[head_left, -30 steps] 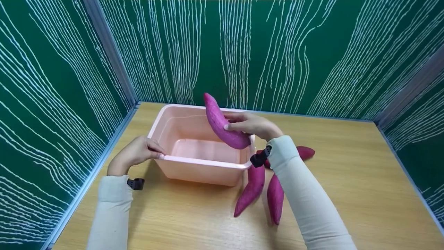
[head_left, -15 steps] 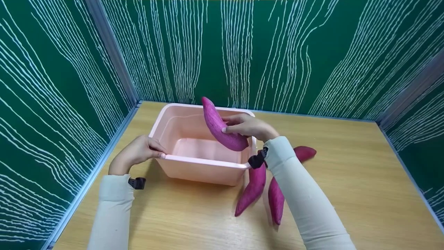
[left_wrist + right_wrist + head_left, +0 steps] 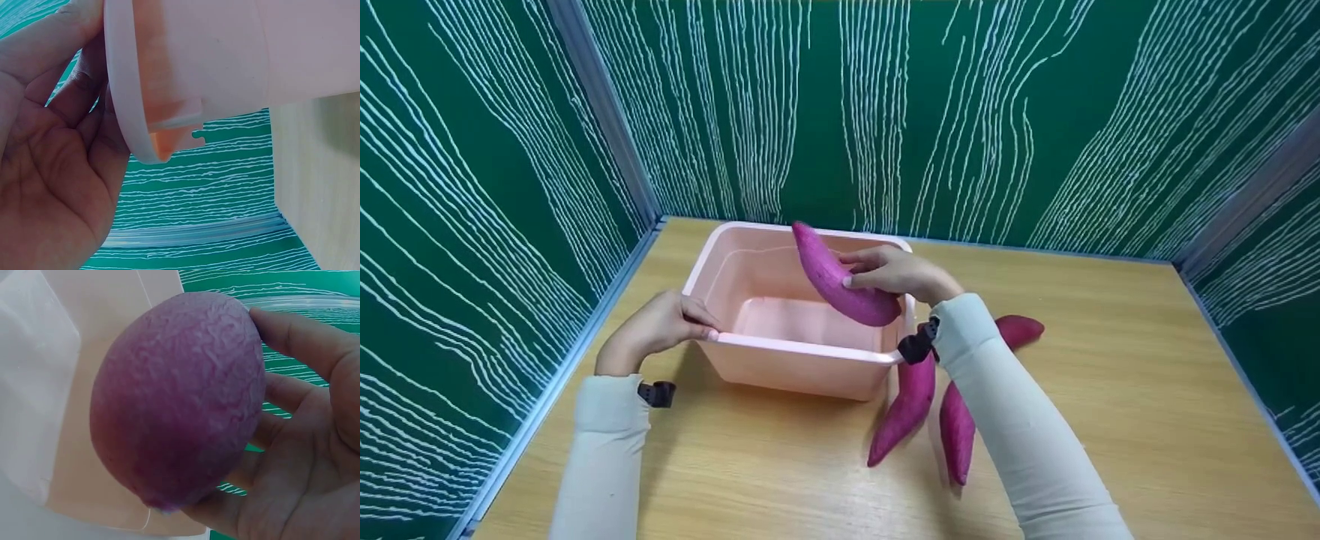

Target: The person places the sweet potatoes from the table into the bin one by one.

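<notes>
My right hand [image 3: 900, 271] holds a curved purple sweet potato [image 3: 840, 281] between thumb and fingers, over the right part of a pink plastic bin [image 3: 802, 349]. Its far tip points up and to the left. The right wrist view shows the sweet potato [image 3: 180, 399] end-on, with the fingers along one side and the bin's inner wall behind. My left hand [image 3: 664, 330] grips the bin's near-left rim, thumb on the near side. From the left wrist view, that hand [image 3: 56, 146] has its fingers against the rim [image 3: 124, 84]. No sweet potato shows on the bin's visible floor.
On the wooden table [image 3: 780, 465], right of the bin, lie a sweet potato [image 3: 907, 412], another sweet potato [image 3: 958, 435] partly under the right sleeve, and a darker one [image 3: 1020, 331] behind the forearm. Green walls with white lines [image 3: 810, 112] enclose the table.
The sweet potato in my right hand has come slightly lower and to the left over the bin, then held nearly still. My left hand keeps its grip on the rim.
</notes>
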`<state>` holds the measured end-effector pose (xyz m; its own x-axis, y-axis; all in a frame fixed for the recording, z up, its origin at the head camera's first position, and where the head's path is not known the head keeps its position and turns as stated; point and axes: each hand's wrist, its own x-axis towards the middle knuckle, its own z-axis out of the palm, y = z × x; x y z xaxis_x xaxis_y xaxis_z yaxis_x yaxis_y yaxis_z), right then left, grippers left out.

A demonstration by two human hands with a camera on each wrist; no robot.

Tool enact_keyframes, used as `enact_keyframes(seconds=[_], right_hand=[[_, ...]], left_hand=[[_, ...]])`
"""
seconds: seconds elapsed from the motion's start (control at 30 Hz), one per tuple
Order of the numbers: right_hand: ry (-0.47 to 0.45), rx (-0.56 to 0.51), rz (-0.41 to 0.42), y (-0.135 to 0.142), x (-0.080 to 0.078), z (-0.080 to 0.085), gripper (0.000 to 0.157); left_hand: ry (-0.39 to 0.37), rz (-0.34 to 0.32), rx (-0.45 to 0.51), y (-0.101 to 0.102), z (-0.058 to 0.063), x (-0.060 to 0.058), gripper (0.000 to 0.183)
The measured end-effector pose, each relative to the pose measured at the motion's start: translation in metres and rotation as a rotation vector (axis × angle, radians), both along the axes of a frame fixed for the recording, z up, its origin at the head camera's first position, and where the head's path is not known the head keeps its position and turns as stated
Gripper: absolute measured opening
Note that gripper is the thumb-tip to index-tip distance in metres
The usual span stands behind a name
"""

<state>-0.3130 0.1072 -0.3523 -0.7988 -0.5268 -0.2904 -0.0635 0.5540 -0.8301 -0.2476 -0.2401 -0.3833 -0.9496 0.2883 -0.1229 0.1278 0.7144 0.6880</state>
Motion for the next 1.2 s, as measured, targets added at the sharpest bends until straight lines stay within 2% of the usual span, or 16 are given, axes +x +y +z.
enact_keyframes(seconds=[0.13,0.27,0.37,0.57,0.77,1.1,1.2], right_hand=[[-0.005,-0.020,-0.038,0.002,0.001,0.000,0.054],[-0.009,-0.011,-0.061,0.003,0.003,0.002,0.051],[-0.005,-0.006,-0.065,0.004,0.005,0.003,0.051],[-0.008,-0.005,-0.076,0.006,0.007,0.003,0.053],[0.000,0.005,-0.093,0.008,0.008,0.003,0.055],[-0.001,-0.001,-0.063,0.014,0.010,0.001,0.055],[-0.008,-0.012,-0.066,0.018,0.010,0.000,0.056]], left_hand=[[-0.003,0.003,0.002,0.000,0.000,0.000,0.019],[0.023,-0.022,-0.003,0.000,0.000,0.001,0.018],[0.028,-0.023,-0.004,0.000,0.000,0.002,0.017],[-0.015,0.009,0.013,0.000,0.000,0.001,0.018],[-0.009,0.007,0.003,0.000,0.000,0.000,0.018],[-0.022,0.012,0.017,-0.001,0.000,0.001,0.018],[-0.001,-0.006,0.018,-0.001,0.000,0.000,0.017]])
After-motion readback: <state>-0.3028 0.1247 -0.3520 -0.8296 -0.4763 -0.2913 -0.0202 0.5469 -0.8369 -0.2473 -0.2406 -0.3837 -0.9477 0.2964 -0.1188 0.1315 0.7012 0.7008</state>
